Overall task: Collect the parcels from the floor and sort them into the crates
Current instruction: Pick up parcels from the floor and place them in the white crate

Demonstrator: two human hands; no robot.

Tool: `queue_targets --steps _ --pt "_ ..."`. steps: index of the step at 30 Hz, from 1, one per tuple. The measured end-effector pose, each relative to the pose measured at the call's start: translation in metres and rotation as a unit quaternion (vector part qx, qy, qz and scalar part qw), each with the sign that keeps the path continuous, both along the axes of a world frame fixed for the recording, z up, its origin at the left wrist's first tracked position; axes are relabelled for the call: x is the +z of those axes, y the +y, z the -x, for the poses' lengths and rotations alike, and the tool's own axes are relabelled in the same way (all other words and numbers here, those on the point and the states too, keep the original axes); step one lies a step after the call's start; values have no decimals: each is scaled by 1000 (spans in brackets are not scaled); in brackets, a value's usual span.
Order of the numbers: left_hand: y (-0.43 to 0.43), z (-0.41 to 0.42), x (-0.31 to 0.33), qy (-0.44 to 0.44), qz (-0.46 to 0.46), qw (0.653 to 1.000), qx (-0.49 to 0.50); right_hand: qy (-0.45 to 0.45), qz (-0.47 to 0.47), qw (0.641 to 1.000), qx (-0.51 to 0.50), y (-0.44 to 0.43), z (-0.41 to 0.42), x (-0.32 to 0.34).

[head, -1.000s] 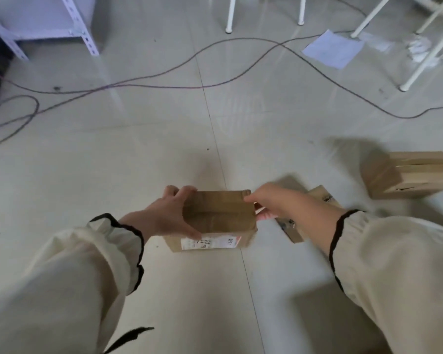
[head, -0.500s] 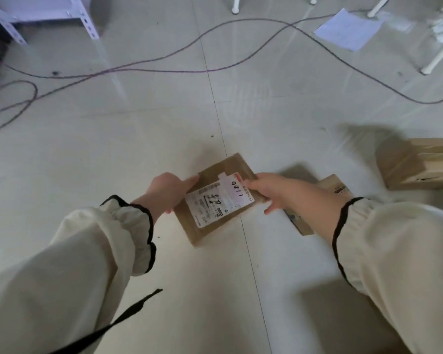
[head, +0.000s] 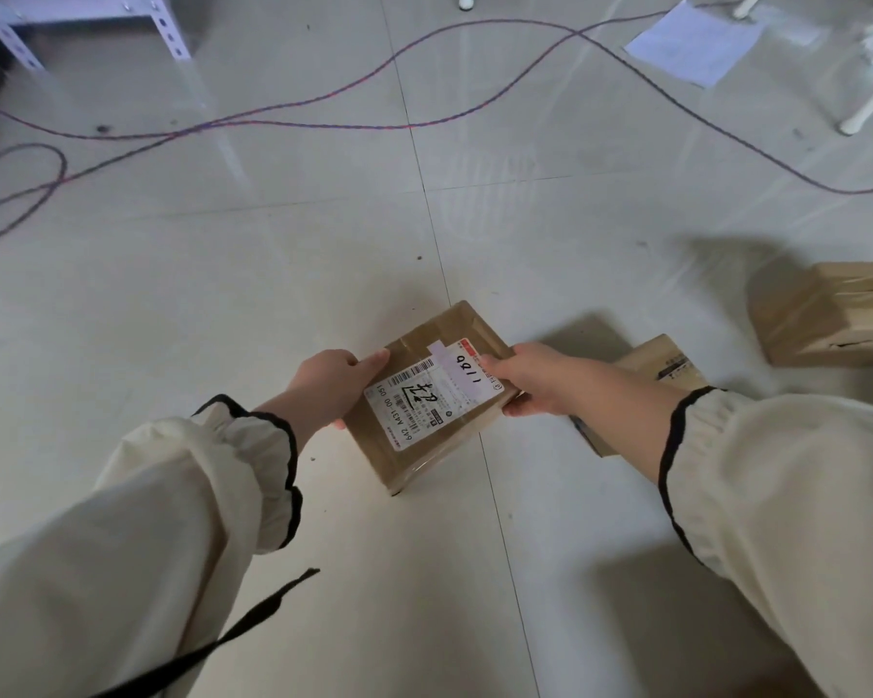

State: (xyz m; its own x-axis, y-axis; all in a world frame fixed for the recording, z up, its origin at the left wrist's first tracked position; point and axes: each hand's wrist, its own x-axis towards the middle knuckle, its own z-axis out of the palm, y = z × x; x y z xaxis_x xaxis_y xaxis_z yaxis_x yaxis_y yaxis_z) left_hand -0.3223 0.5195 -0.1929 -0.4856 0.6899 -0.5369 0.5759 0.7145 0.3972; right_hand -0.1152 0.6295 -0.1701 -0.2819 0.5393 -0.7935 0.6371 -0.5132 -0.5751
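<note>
Two pinch grips, left hand (head: pixel 331 390) and right hand (head: pixel 535 380) on the labelled parcel's (head: pixel 434 395) opposite edges, seemingly lifted beside the flat parcel (head: pixel 661 362); I'd hold it level.

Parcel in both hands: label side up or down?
Label side up. The parcel shows its white shipping label, with barcode and handwriting, facing the camera; the left hand and right hand grip its opposite edges.

Cables (head: pixel 323 125) across tiled floor (head: pixel 172 294), paper sheet (head: pixel 696 42) top R, shelf frame (head: pixel 170 35) top L
</note>
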Motion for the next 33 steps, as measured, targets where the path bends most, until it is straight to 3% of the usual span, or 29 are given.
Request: queue_targets --steps 8,10,12,14,17,19,20,23,25,27,30,33 --pt "-2 -2 2 -23 -8 1000 15 0 17 1000 -4 -1 -4 2" --pt "-4 -2 4 -61 -48 995 60 -32 16 999 15 0 -3 6" --pt "-5 2 8 -146 -152 965 157 -54 98 992 61 0 -4 14" --pt "-4 8 16 -186 -234 925 234 -82 219 962 137 -6 -5 21" --pt "-5 20 18 -76 -237 927 282 -149 287 926 195 -12 -6 24" --pt "-13 26 17 -21 -171 932 319 -183 245 931 199 -5 -6 27" --pt "-18 26 18 -42 -120 940 316 -188 217 939 189 -1 -7 29" --pt "-26 8 19 -206 1 948 244 -168 132 964 157 5 -7 25" --pt "-20 -4 17 -233 -16 951 204 -146 32 970 190 4 -3 17" --pt "-9 -9 18 -200 -67 957 199 -124 -53 965 226 4 -1 12" --pt "2 -11 18 -181 -122 956 197 -124 -32 950 286 1 -1 10" --pt "2 -14 16 -182 -128 961 165 -112 1 956 270 -4 -2 8"
